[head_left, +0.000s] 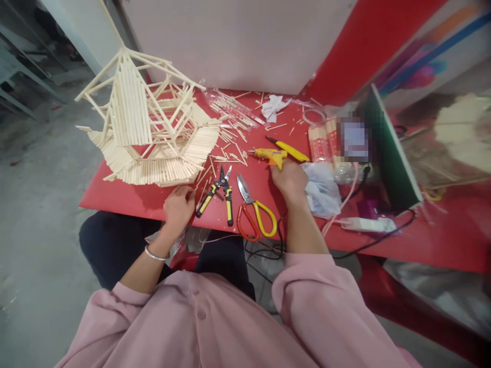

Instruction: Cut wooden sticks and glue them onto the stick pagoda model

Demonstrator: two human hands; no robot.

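My right hand [288, 180] is closed round the handle of a yellow glue gun [268, 154], whose nozzle points left over the red table [126, 197]. My left hand [178, 205] rests on the table near its front edge with the fingers curled; a thin wooden stick seems pinched at its fingertips. Just beyond that hand stands a model house of pale wooden sticks [153, 130]. Between my hands lie yellow-and-black cutting pliers [218, 193] and scissors with red and yellow handles [253, 212].
Loose sticks [230, 145] and clear packets of sticks [232, 107] lie behind the pliers. A yellow utility knife [288, 148], bundled stick packs [322, 143], plastic bags [322, 190], a white power strip [366, 224] with cables and a green-edged board [391, 148] crowd the right.
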